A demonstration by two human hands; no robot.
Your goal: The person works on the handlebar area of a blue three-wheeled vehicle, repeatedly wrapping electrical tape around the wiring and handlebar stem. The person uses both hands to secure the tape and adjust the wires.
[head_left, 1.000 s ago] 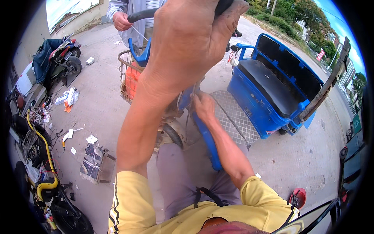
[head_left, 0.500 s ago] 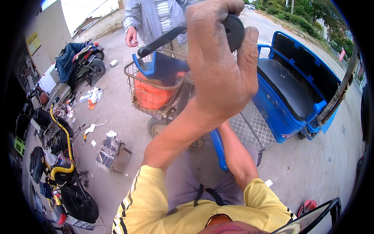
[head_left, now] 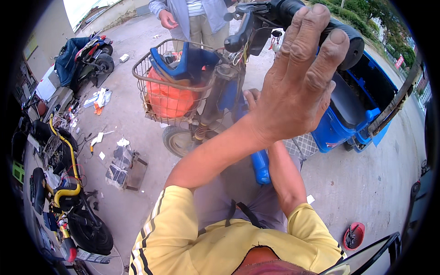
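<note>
High in the picture, my left hand (head_left: 302,78) lies over a black handlebar grip (head_left: 354,48), its fingers stretched across it rather than wrapped round. The handlebar has a black lever (head_left: 239,37), loose wires and hanging keys. Most of my right hand (head_left: 251,97) is behind my left forearm; only some fingertips show, close to the blue body beside the steering column. Whether they grip anything is hidden. A rounded blue bar (head_left: 260,168) stands between my forearms. On the vehicle's front, a wire basket (head_left: 143,82) holds an orange-red bag (head_left: 169,98) and a blue plastic part (head_left: 195,62).
A person (head_left: 195,18) stands beyond the basket. A blue cargo body (head_left: 341,121) with a black seat is at right. A red bowl (head_left: 362,234) holds metal pieces. A wrapped bundle (head_left: 120,167) and a yellow-framed bike (head_left: 68,199) are at left, with litter and parked scooters (head_left: 98,66).
My left hand has moved right and turned, its fingers now straighter on the grip. The handlebar has swung right. Fingertips of my right hand have come into sight, and the blue bar has shifted up.
</note>
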